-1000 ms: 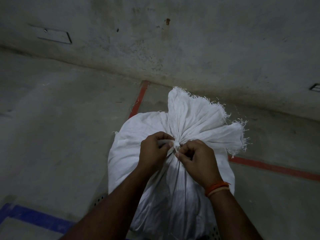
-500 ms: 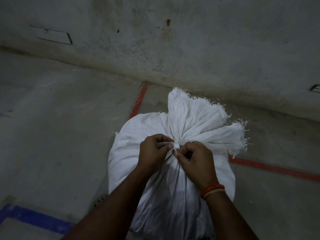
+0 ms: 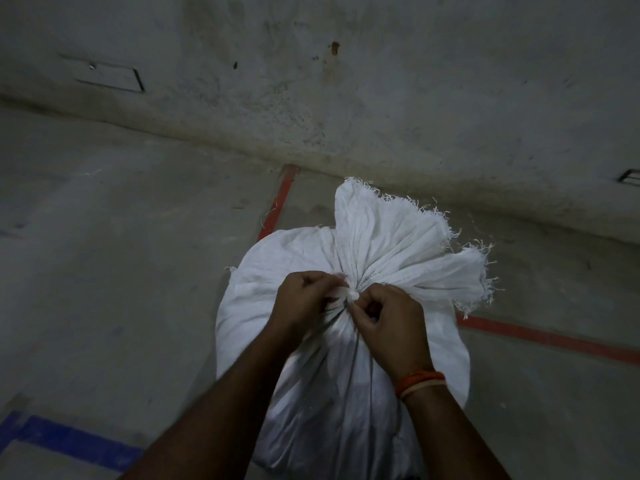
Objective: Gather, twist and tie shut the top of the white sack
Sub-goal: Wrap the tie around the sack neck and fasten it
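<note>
A full white woven sack [image 3: 273,282] stands on the concrete floor in front of me. Its top is gathered into a narrow neck, and the frayed mouth [image 3: 391,244] fans out beyond it, away from me. A white tie strip [image 3: 350,294] sits knotted at the neck. My left hand [image 3: 304,299] pinches the strip on the left side of the knot with curled fingers. My right hand [image 3: 388,323], an orange thread band on its wrist, pinches the strip's other end just right of the knot. The two hands nearly touch.
A stained concrete wall [image 3: 346,98] rises just behind the sack. Red floor tape [image 3: 277,206] runs past the sack's left and red tape [image 3: 554,339] continues on the right. Blue tape [image 3: 69,441] marks the floor at the lower left.
My hands have stayed at the knot, shifting only slightly as they work the strip. The sack has not moved.
</note>
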The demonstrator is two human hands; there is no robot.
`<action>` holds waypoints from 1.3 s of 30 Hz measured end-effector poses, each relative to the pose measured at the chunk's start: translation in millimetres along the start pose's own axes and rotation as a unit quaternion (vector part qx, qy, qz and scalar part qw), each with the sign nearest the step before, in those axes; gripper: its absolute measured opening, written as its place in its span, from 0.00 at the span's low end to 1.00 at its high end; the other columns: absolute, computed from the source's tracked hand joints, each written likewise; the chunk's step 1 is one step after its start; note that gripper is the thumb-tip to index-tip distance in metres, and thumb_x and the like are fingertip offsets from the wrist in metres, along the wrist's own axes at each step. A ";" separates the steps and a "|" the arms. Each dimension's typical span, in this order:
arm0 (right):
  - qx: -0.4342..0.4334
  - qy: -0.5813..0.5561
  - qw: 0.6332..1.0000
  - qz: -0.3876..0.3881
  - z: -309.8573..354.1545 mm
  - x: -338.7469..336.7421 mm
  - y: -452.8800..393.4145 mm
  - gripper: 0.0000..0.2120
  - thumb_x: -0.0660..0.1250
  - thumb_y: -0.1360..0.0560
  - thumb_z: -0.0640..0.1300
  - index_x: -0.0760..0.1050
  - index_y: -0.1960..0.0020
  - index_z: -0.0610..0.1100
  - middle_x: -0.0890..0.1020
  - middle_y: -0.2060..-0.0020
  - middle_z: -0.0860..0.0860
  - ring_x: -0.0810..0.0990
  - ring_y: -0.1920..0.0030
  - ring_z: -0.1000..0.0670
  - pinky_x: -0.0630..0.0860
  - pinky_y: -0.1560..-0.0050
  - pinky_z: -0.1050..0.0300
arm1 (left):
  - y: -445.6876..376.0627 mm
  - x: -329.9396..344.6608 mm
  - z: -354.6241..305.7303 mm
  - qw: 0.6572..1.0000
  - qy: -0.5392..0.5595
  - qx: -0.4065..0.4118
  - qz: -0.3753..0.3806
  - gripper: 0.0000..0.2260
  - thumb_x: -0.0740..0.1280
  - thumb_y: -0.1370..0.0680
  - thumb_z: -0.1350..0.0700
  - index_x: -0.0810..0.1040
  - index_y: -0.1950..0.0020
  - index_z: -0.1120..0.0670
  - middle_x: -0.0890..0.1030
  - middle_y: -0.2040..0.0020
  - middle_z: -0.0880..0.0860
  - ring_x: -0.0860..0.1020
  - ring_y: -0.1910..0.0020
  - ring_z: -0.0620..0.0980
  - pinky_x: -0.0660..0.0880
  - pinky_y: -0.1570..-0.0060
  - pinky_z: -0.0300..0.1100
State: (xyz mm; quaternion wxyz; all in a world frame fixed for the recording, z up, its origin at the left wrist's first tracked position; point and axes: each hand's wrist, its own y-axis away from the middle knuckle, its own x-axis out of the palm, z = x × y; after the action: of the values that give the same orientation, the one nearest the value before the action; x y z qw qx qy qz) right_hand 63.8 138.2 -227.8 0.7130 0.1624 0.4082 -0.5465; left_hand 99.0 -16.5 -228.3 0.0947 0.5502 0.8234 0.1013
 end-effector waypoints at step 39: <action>0.063 -0.116 0.991 -0.003 0.7 3.3 -3.2 0.08 0.76 0.30 0.42 0.83 0.51 0.47 0.82 0.60 0.51 0.79 0.62 0.56 0.77 0.56 0.61 | -26.7 -15.7 10.5 0.970 0.070 -0.004 0.231 0.04 0.67 0.22 0.69 0.78 0.52 0.62 0.82 0.58 0.55 0.81 0.63 0.43 0.76 0.64 0.32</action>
State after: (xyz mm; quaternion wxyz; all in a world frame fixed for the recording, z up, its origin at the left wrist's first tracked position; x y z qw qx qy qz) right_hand 61.4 134.5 -229.2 0.7421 0.1415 0.2879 -0.5886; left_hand 84.0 -40.3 -244.9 0.0129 0.7167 0.6782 0.1618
